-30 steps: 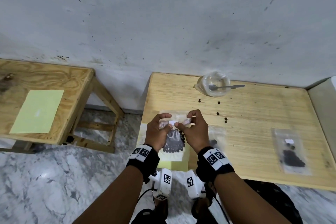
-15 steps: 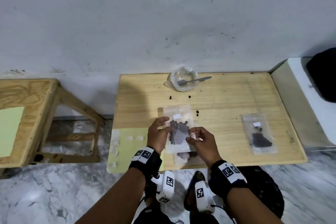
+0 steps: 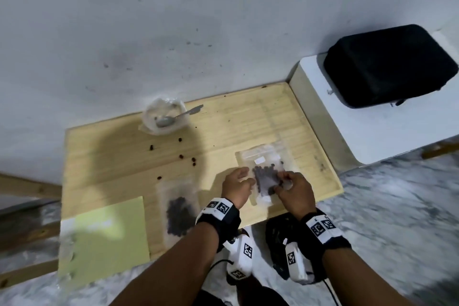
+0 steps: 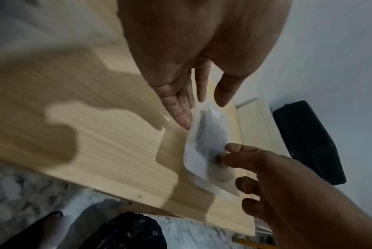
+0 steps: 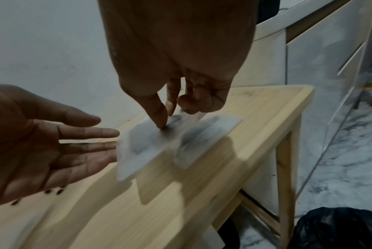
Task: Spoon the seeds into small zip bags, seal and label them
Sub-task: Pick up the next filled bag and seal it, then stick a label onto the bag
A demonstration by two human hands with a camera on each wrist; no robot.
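Note:
A clear zip bag of dark seeds (image 3: 264, 176) with a small white label (image 3: 259, 160) hangs just above the right end of the wooden table (image 3: 124, 156). My right hand (image 3: 282, 181) pinches the bag's lower right side between thumb and forefinger. My left hand (image 3: 244, 175) is open, its straight fingers at the bag's left edge. In the right wrist view the held bag (image 5: 142, 148) is blurred and partly overlaps a second filled bag (image 5: 208, 134) lying on the table. In the left wrist view my right thumb lies on top of the bag (image 4: 206, 134).
A plastic bowl (image 3: 151, 117) with a metal spoon (image 3: 178, 115) stands at the table's back. Loose seeds (image 3: 186, 156) are scattered in front of it. Another filled bag (image 3: 178, 211) and a green label sheet (image 3: 104, 238) lie front left. A black case (image 3: 390, 64) sits on a white cabinet to the right.
My right hand has carried the labelled bag from the table's front left to its right end. The left hand has let go and opened beside it. The view has swung right.

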